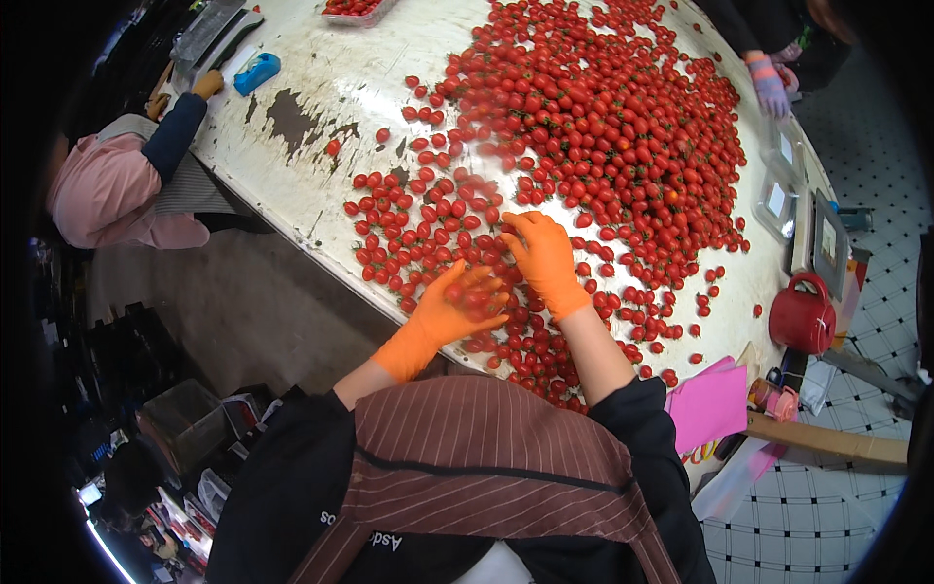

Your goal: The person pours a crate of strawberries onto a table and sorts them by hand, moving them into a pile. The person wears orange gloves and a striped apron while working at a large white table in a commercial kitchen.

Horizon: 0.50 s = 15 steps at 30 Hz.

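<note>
My left hand (443, 314), in an orange glove, is turned palm up low over the table's near edge. Blurred cherry tomatoes (476, 299) rest in its palm, between spread fingers. To its right, my right hand (546, 263), gloved alike, reaches down with curled fingers at the loose tomatoes; whether it grips one is hidden. Loose cherry tomatoes (387, 208) with green stems lie scattered to the left of my hands, and more (536, 358) lie close to my apron. Beyond my right hand rises a large heap of cherry tomatoes (627, 131) on the worn white table (306, 197).
Clear plastic boxes (777, 204), a scale (824, 237), a red mug (801, 314) and pink sheets (706, 401) line the right side. A blue tape dispenser (257, 73) and a filled punnet (357, 13) stand farther off. Co-workers' gloved hands show at left (208, 85) and right (770, 86).
</note>
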Tool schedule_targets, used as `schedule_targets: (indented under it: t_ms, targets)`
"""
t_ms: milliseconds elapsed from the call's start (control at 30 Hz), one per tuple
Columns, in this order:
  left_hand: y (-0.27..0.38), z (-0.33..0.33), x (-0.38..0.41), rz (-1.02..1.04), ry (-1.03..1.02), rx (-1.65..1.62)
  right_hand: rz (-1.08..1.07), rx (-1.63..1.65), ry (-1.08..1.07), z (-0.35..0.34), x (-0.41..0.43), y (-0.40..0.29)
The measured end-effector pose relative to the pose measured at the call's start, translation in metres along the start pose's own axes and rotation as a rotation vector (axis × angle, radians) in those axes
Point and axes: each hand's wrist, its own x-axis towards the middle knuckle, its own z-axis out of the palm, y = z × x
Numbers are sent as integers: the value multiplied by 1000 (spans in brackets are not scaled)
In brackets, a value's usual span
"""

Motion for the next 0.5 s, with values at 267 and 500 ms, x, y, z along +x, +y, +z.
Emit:
schedule_targets:
  t_ms: [267,500]
  targets:
    - [19,7,-14,118,-200,66,301,244,13,8,10,-5]
    - [34,11,-11,155,-350,-135,-133,274,-95,4,47,-41]
